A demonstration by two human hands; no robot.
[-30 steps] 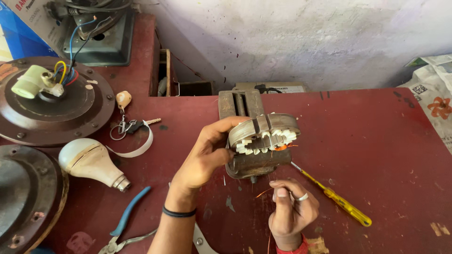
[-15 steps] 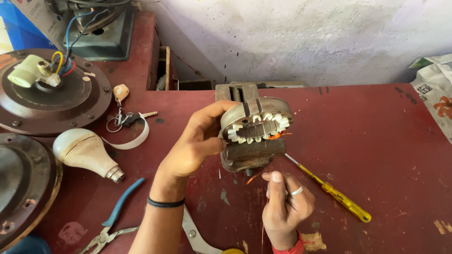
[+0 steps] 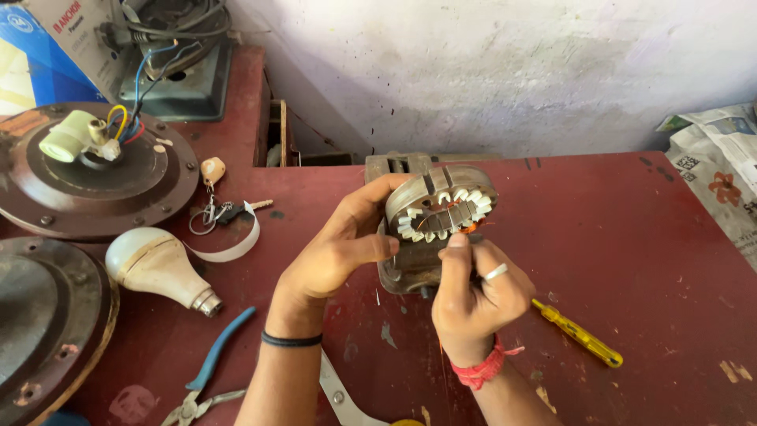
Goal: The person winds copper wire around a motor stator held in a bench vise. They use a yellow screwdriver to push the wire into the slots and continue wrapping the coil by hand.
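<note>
**Asha:** Head camera, starting from the left edge — what's there?

**Ravi:** Two round brown fan motor housings: one (image 3: 47, 331) at the lower left corner, another (image 3: 95, 173) above it with a cream plastic fitting (image 3: 69, 136) and coloured wires on top. Just right of them lies a white bulb (image 3: 158, 268) on its side, metal cap pointing right. Above the bulb sits a key bunch (image 3: 225, 211) with a loop of white strip. Below the bulb are blue-handled pliers (image 3: 209, 367).

**Asha:** And the hands?

**Ravi:** The left hand (image 3: 335, 252) grips the left rim of a stator (image 3: 438, 209), a metal ring with white slot liners and copper winding, thumb along its near side, fingers curled behind it. The stator is lifted and tilted over a grey metal block (image 3: 410, 268), at the middle of the red table (image 3: 631, 252).

**Asha:** The right one?

**Ravi:** The right hand (image 3: 473, 296) is bunched just below the stator, forefinger and thumb pinched at its lower rim. Whether they nip a wire, I cannot tell.

**Asha:** Further right?

**Ravi:** A yellow screwdriver (image 3: 579, 335) lies on the table near that wrist. Newspaper (image 3: 717, 166) sits at the far right edge.
</note>
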